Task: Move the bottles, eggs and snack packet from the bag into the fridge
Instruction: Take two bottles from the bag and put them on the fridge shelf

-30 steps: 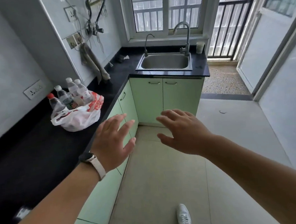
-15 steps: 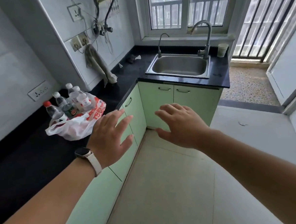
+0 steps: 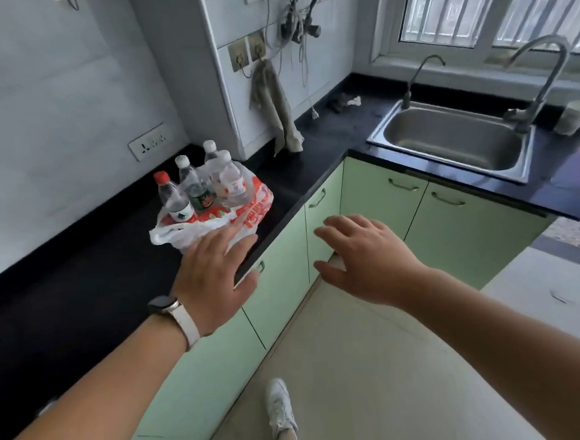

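A white and red plastic bag (image 3: 253, 210) stands on the black counter (image 3: 80, 286) by the wall. Several clear water bottles stick out of it: one with a red cap (image 3: 172, 199), the others with white caps (image 3: 191, 182). Eggs and a snack packet are hidden from me. My left hand (image 3: 213, 276), with a watch on the wrist, hovers with fingers spread just in front of the bag, its fingertips over the bag's near edge. My right hand (image 3: 363, 252) is stretched out with straight fingers to the right, over the green cupboard doors, holding nothing.
A steel sink (image 3: 447, 140) with two taps is set in the counter under the window at the right. A grey cloth (image 3: 275, 107) hangs from a wall hook behind the bag. Green cupboards (image 3: 470, 221) run below the counter. My white shoe (image 3: 279, 409) is on the tiled floor.
I have stepped closer to the counter. Both hands moved forward and left; the left one now reaches the bag's near edge. Both stay open-fingered and hold nothing.
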The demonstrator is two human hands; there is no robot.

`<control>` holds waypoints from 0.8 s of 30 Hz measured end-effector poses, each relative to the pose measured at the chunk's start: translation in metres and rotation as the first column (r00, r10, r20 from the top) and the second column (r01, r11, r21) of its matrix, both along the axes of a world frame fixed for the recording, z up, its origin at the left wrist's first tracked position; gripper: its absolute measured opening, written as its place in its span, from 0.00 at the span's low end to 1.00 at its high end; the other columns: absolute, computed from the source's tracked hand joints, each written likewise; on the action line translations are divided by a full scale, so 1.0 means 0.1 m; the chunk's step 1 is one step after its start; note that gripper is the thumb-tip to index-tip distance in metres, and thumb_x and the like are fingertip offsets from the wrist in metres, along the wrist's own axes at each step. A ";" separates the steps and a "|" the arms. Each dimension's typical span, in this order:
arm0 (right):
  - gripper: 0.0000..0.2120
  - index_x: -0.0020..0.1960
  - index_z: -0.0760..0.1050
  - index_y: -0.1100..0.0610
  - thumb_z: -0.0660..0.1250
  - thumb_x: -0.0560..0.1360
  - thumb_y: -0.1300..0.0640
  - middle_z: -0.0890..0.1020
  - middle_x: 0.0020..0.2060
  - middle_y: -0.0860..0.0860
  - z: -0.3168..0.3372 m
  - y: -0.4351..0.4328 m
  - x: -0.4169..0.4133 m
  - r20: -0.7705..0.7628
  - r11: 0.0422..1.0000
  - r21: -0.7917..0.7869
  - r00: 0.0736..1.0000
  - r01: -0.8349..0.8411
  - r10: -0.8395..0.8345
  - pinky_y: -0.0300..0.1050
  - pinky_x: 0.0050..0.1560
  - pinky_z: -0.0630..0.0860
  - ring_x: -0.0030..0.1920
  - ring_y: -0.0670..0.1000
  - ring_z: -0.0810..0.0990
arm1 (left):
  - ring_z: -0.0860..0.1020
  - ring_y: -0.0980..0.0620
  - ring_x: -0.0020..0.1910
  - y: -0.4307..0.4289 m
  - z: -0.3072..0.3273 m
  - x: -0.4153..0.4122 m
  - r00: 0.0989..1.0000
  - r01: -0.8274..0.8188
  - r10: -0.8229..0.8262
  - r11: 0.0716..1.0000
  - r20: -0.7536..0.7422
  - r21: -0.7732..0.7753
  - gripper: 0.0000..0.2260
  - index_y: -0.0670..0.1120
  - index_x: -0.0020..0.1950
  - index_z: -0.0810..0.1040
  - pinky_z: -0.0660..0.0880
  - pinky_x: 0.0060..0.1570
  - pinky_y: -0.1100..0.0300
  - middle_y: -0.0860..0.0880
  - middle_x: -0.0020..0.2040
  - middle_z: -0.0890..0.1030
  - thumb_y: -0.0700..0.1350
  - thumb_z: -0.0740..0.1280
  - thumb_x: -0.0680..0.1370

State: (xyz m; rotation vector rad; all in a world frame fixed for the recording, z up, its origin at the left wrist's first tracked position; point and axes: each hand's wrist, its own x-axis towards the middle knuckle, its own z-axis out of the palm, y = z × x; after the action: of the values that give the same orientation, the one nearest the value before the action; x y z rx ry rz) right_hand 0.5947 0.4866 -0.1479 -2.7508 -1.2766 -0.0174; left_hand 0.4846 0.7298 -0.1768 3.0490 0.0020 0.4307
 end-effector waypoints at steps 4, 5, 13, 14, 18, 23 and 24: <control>0.28 0.74 0.64 0.49 0.55 0.79 0.36 0.70 0.71 0.48 -0.02 0.53 0.37 0.010 1.000 -0.013 1.000 -0.005 0.005 0.51 0.69 0.65 0.71 0.53 0.67 | 0.74 0.39 0.64 0.57 -0.05 0.32 0.999 -0.041 0.040 0.998 -0.014 -0.050 0.24 0.47 0.69 0.73 0.72 0.59 0.40 0.42 0.66 0.75 0.56 0.61 0.75; 0.28 0.74 0.63 0.48 0.56 0.78 0.36 0.69 0.71 0.47 -0.01 0.69 0.46 0.011 1.000 -0.014 1.000 -0.008 0.008 0.51 0.69 0.65 0.71 0.53 0.67 | 0.74 0.39 0.64 0.72 -0.06 0.39 0.999 -0.048 0.047 0.998 -0.007 -0.052 0.24 0.47 0.68 0.74 0.73 0.59 0.40 0.42 0.65 0.75 0.56 0.61 0.75; 0.28 0.74 0.64 0.48 0.55 0.79 0.36 0.69 0.72 0.47 0.09 1.87 0.95 0.025 0.999 -0.012 0.999 -0.039 0.039 0.51 0.70 0.65 0.72 0.52 0.67 | 0.74 0.38 0.65 1.87 -0.16 0.81 0.993 -0.116 0.113 0.990 -0.035 -0.075 0.23 0.45 0.66 0.75 0.74 0.59 0.38 0.41 0.66 0.75 0.56 0.61 0.76; 0.28 0.74 0.64 0.47 0.55 0.79 0.36 0.69 0.72 0.47 0.08 1.97 0.99 0.025 0.999 -0.013 0.999 -0.041 0.042 0.51 0.70 0.65 0.72 0.52 0.67 | 0.74 0.39 0.65 1.97 -0.17 0.85 0.991 -0.134 0.131 0.987 -0.037 -0.090 0.23 0.46 0.66 0.75 0.74 0.59 0.38 0.42 0.66 0.75 0.56 0.61 0.76; 0.27 0.74 0.64 0.46 0.55 0.78 0.35 0.70 0.71 0.45 -0.01 2.24 1.17 0.005 0.999 -0.024 0.999 -0.037 0.038 0.51 0.70 0.67 0.71 0.51 0.68 | 0.75 0.41 0.63 2.25 -0.22 0.97 0.982 -0.190 0.187 0.968 -0.034 -0.165 0.23 0.46 0.65 0.76 0.77 0.56 0.42 0.43 0.65 0.76 0.56 0.60 0.75; 0.28 0.74 0.63 0.47 0.58 0.78 0.37 0.69 0.71 0.45 -0.12 2.49 1.41 -0.133 0.995 0.091 0.990 0.050 -0.038 0.50 0.68 0.68 0.70 0.51 0.68 | 0.75 0.45 0.63 2.41 -0.43 1.07 0.952 -0.283 0.305 0.878 -0.004 -0.386 0.21 0.46 0.66 0.75 0.76 0.58 0.46 0.46 0.64 0.77 0.54 0.65 0.76; 0.28 0.75 0.62 0.47 0.59 0.78 0.38 0.68 0.72 0.45 -0.15 2.54 1.46 -0.181 0.989 0.119 0.981 0.086 -0.064 0.50 0.67 0.69 0.71 0.51 0.68 | 0.75 0.48 0.62 2.43 -0.47 1.09 0.944 -0.304 0.330 0.833 -0.025 -0.462 0.20 0.47 0.66 0.74 0.75 0.60 0.49 0.48 0.63 0.77 0.52 0.68 0.76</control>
State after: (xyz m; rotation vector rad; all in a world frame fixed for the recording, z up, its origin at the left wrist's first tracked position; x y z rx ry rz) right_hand 0.7405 0.7408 -0.1626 -2.6237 -1.0873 0.1323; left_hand 0.5933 0.9725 -0.2237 2.5594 0.5385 0.4553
